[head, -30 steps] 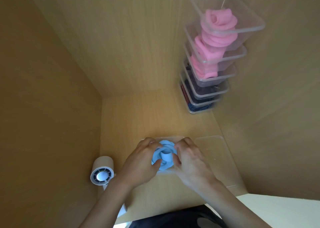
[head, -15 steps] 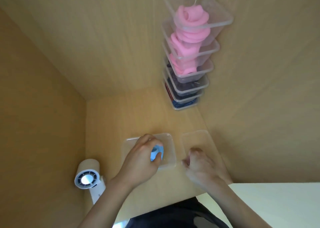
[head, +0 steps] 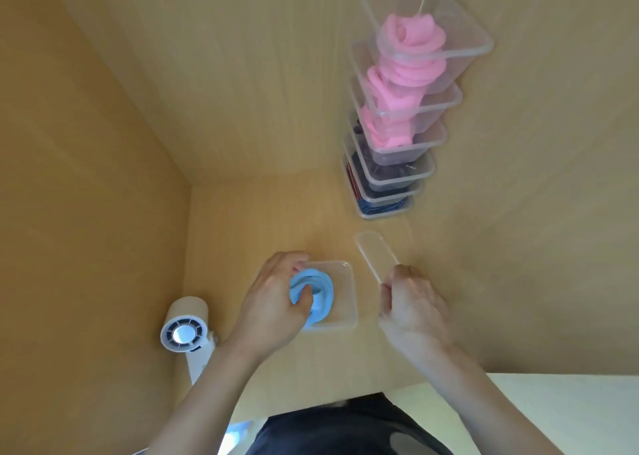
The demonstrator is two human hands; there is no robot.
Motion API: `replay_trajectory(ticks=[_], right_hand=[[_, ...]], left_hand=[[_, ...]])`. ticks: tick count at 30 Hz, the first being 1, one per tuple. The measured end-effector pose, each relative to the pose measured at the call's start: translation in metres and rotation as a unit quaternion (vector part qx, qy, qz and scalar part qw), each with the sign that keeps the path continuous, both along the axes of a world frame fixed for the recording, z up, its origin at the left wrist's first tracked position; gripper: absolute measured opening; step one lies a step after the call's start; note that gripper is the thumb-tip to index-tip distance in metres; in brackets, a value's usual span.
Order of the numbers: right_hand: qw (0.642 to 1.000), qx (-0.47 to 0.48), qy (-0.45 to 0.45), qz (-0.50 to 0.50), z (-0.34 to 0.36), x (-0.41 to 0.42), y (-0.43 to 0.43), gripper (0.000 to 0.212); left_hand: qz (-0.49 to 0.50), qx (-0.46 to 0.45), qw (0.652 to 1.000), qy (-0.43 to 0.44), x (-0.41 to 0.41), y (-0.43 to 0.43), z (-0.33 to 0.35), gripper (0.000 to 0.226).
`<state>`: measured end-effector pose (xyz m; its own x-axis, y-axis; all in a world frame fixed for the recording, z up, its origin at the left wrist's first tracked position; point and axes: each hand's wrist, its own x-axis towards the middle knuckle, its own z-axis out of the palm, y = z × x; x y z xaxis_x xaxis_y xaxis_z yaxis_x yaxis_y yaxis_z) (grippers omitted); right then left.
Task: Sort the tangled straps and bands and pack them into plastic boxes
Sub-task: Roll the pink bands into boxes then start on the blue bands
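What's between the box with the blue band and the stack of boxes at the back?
Head view: only the clear lid, gripped at its near end by the right hand, over the wooden surface.

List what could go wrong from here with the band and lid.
1. The coiled blue band is held down in the box by the left hand; released, it may uncoil and pop out.
2. The right hand pinches the tilted lid by one end; it could slip or trap the band.
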<state>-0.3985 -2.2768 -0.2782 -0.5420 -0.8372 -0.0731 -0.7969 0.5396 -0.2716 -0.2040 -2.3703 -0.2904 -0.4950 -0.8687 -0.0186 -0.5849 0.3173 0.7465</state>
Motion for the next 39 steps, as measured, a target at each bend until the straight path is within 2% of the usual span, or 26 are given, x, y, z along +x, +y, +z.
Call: replay_trajectory(ticks=[4,8,10,13,16,18,20,23,27,29,32,35,39], right_hand=[[0.991,-0.073,0.044,0.106,0.034,0.020,-0.004,0.014],[0.969,-0.101,0.052,0.221,0.056,0.037,-0.002,0.039],[0.954,-0.106,0.018,0.280,0.059,0.041,0.001,0.041],[0.932,-0.106,-0.049,0.343,0.060,0.043,0.004,0.031],[0.932,-0.089,-0.148,0.318,0.059,0.036,0.003,0.014],[0.933,-0.113,-0.163,0.299,0.057,0.028,0.003,0.008],[0.934,-0.142,-0.156,0.289,0.055,0.020,0.001,0.014],[0.934,-0.188,-0.160,0.258,0.048,0.012,-0.006,0.024],[0.915,-0.259,-0.256,0.173,0.020,0.007,-0.025,0.024],[0.913,-0.252,-0.298,0.123,-0.001,0.007,-0.036,0.025],[0.918,-0.225,-0.315,0.083,-0.028,0.011,-0.048,0.027],[0.926,-0.211,-0.300,0.082,-0.044,0.012,-0.055,0.028],[0.947,-0.203,-0.223,0.114,-0.055,0.015,-0.059,0.019]], left_hand=[[0.046,-0.017,0.998,0.037,0.006,-0.007,0.005,0.060],[0.063,-0.080,0.992,0.081,0.014,-0.017,0.015,0.076],[0.063,-0.094,0.991,0.076,0.022,-0.021,0.018,0.069],[0.060,-0.083,0.991,0.088,0.037,-0.020,0.024,0.042],[0.074,-0.037,0.990,0.111,0.046,-0.014,0.031,0.028],[0.090,0.010,0.989,0.119,0.051,-0.011,0.032,0.021],[0.109,0.069,0.983,0.127,0.055,-0.008,0.033,0.013],[0.142,0.133,0.972,0.130,0.059,-0.001,0.029,0.018],[0.185,0.184,0.953,0.156,0.054,0.009,0.017,0.021],[0.208,0.187,0.947,0.161,0.053,0.010,0.008,0.043],[0.176,0.121,0.972,0.102,0.054,0.012,-0.006,0.073],[0.139,0.086,0.986,0.012,0.054,0.010,-0.013,0.075],[0.125,0.061,0.988,-0.074,0.055,0.003,-0.018,0.078]])
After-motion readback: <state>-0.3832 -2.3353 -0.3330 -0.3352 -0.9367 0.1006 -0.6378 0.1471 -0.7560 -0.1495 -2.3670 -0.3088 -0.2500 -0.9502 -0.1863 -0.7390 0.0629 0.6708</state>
